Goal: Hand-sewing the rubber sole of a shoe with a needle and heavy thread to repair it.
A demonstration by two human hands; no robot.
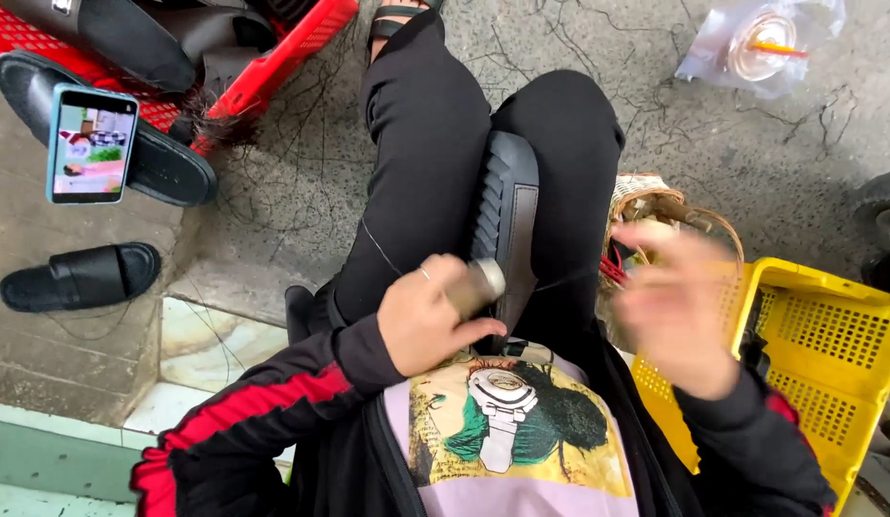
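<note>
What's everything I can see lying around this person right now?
Shoe sole: one, black, on the lap.
Small tool: one, silvery, in left hand.
Phone: one, blue case, propped on a sandal.
Sandals: two, black, left floor.
Red crate: one, top left.
Yellow crate: one, right.
Wicker basket: one, brown, beside yellow crate.
Bagged drink cup: one, top right.
Left hand: grips tool.
Right hand: blurred, empty.
</note>
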